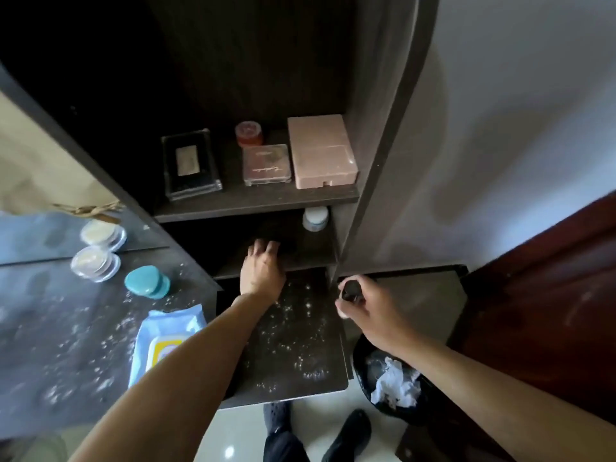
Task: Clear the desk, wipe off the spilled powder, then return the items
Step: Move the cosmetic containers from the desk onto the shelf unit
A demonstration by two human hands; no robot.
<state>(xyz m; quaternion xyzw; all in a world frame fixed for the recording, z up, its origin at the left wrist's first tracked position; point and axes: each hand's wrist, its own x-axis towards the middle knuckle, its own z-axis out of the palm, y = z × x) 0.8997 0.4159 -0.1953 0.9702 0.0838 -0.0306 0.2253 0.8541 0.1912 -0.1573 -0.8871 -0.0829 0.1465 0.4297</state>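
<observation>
White powder [293, 328] is scattered over the dark desk [320, 378], and more lies on the desk's left part. My left hand [263, 268] reaches into the lower shelf [300, 258] with its fingers apart. Their tips vanish in the dark there, and I cannot tell whether they touch anything. My right hand [363, 305] hovers by the desk's right edge, shut on a small dark object [351, 290]. A blue pack of wipes [166, 341] lies on the desk under my left forearm. Left of it sit a teal compact [146, 281] and a clear powder jar [95, 263].
The upper shelf [253, 201] holds a pink box [321, 151], a palette [266, 165], a red jar [248, 133] and a black case [190, 163]. A white jar [315, 218] stands in the lower shelf. A black-lined bin [363, 371] with crumpled tissues stands at the right.
</observation>
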